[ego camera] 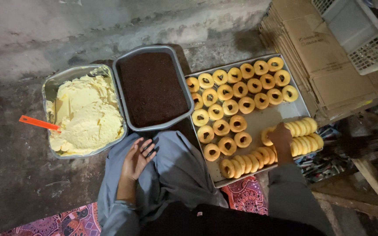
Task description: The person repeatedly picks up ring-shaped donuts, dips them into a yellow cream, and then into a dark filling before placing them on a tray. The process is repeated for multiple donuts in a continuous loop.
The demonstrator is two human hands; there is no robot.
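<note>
Cream (88, 113), pale yellow and piled high, fills the metal pan at far left, an orange-handled spatula (38, 123) stuck into its left side. Just right of it, touching, sits a rectangular pan of dark brown crumbs (152, 87), level and undisturbed. Left hand (137, 158) rests on the grey-clad knee below that pan, palm down, fingers loosely spread, holding nothing. Further right, a large flat tray (265, 118) carries ring-shaped biscuits (237, 94): upper part laid flat in rows, lower right stacked on edge in two curved rows. Right hand (281, 137) is down among the stacked rings, fingers curled onto one; whether it is actually pinched, cannot tell. Step judged: picking up a biscuit from the stack. Next move would call for lifting one ring free without toppling its neighbours. Flattened cardboard (320, 57) and white crates (359, 30) lie beyond.
</note>
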